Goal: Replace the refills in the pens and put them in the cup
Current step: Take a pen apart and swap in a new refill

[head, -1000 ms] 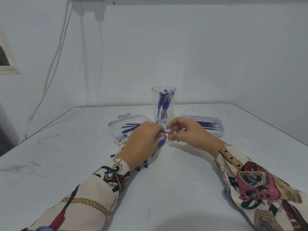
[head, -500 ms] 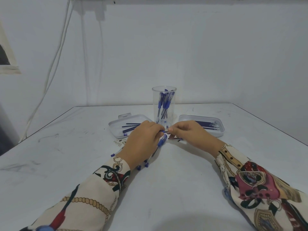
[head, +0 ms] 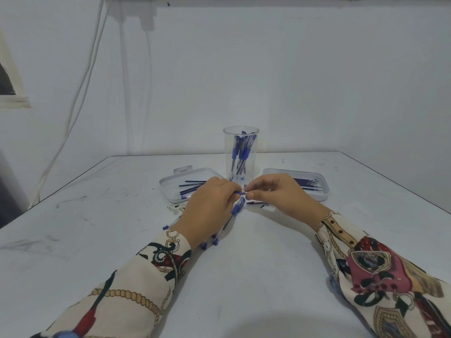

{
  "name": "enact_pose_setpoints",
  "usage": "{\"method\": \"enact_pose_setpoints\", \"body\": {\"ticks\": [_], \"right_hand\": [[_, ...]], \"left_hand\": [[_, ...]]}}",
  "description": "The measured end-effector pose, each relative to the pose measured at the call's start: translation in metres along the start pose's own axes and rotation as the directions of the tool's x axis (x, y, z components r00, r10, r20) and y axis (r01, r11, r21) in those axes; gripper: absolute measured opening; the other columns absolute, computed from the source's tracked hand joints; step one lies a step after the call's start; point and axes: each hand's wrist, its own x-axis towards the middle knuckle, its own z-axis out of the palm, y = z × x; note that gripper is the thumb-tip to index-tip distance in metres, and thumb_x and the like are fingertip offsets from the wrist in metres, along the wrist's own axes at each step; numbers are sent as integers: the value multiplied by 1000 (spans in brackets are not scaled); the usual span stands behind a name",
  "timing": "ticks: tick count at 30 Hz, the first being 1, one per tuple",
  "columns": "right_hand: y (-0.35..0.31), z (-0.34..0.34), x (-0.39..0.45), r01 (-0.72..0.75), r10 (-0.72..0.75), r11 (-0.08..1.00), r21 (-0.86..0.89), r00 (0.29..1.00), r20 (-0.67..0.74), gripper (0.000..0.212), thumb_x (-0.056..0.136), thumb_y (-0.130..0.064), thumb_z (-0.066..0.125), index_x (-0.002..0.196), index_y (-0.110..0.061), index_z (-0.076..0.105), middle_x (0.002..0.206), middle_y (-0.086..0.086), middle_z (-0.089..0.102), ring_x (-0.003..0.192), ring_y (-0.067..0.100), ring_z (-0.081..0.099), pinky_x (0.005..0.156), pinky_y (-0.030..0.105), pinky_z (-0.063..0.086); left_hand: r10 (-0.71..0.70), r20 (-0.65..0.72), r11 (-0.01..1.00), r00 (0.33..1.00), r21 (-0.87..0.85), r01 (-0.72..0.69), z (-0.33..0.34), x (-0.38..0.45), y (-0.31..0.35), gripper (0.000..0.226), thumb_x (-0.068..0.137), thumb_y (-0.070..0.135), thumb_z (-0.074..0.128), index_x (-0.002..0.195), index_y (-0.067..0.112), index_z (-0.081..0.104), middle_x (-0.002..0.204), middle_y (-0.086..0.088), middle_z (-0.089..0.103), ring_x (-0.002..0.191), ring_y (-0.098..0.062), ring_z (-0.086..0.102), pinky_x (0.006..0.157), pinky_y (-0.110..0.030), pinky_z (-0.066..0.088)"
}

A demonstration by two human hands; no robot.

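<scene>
White table [head: 244, 276] against a plain wall. Both hands meet over a pen [head: 238, 207]: left hand [head: 210, 206] grips the barrel, right hand [head: 275, 196] pinches its silver tip. Just beyond the fingers stands the clear cup [head: 241, 154] holding pens, with a refill tray behind each hand: left tray [head: 170, 189], right tray [head: 319, 189].

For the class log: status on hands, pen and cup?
Left hand grips pen; right hand pinches its metal tip. Cup holds pens behind. Nothing between.
</scene>
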Motion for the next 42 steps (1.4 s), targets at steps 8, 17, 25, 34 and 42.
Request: {"method": "enact_pose_setpoints", "body": {"ticks": [8, 17, 25, 34, 42], "right_hand": [[0, -2, 1, 17, -18, 1000, -19, 999, -43, 16, 75, -1, 77, 81, -15, 73, 72, -2, 69, 63, 0, 62, 60, 12, 47], [7, -9, 3, 22, -27, 997, -74, 997, -68, 14, 79, -12, 76, 80, -26, 74, 74, -10, 71, 72, 2, 62, 72, 18, 48], [9, -15, 1, -13, 9, 948, -317, 1000, -16, 17, 83, -14, 71, 79, -30, 73, 72, -17, 68, 66, -11, 56, 68, 9, 39], [14, -7, 3, 106, 2, 762, -639, 986, 166, 16, 87, -19, 64, 97, -26, 73, 80, -22, 57, 76, -7, 54, 67, 6, 36], [18, -8, 3, 90, 12, 760, -643, 988, 153, 18, 86, -22, 66, 102, -29, 71, 88, -18, 62, 80, -7, 56, 69, 5, 38]], "left_hand": [[-15, -22, 999, 1000, -42, 14, -3, -3, 2, 30, 99, 24, 40, 124, 20, 57, 115, 0, 61, 105, -15, 47, 87, -24, 34], [-57, -25, 996, 998, -70, 55, -6, -4, 3, 30, 99, 24, 39, 122, 19, 58, 116, 0, 61, 106, -15, 47, 89, -25, 36], [-105, -35, 992, 994, -76, 102, -6, -4, 1, 30, 99, 22, 40, 123, 18, 57, 118, 1, 60, 110, -16, 46, 91, -25, 34], [-121, -13, 992, 993, -49, 120, -7, -3, 3, 31, 99, 24, 38, 125, 20, 56, 121, 1, 59, 111, -15, 46, 94, -26, 35], [-99, -24, 994, 995, -44, 98, -5, -4, 1, 30, 99, 24, 39, 123, 20, 57, 118, 2, 60, 109, -14, 46, 91, -25, 35]]}}
